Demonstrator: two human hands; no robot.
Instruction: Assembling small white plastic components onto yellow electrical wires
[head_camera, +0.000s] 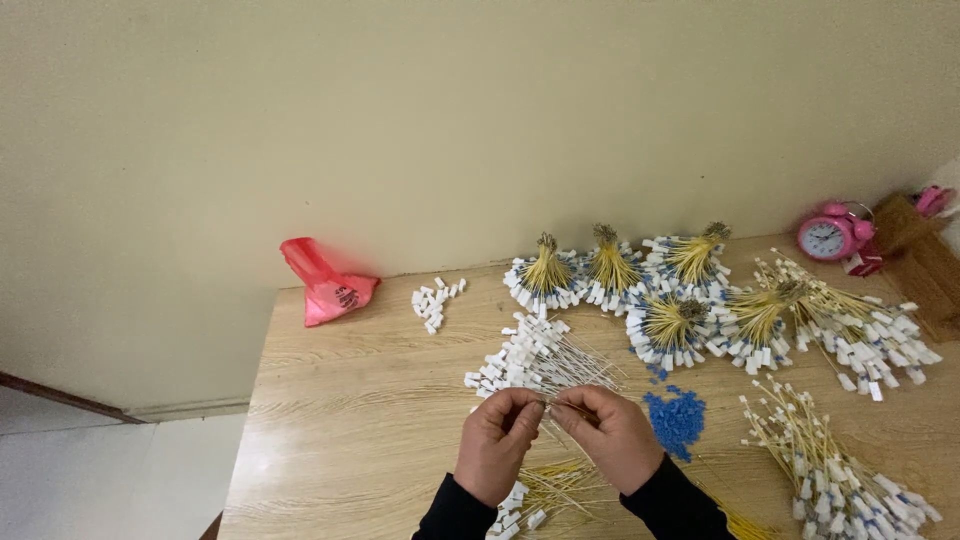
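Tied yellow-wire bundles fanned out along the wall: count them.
5 for certain: three in a back row, two in front. The spread at the right may be another bundle; its tie is unclear.

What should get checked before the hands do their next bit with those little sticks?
1. Left hand pinching a thin stick: ok.
2. Right hand pinching it too: ok.
3. Loose pile of white-tipped sticks close above the hands: ok.
4. Blue beads beside the right hand: ok.
5. White caps nearby: not ok, far off by the wall.
6. Cap seated on the held stick: cannot tell, fingers hide it.
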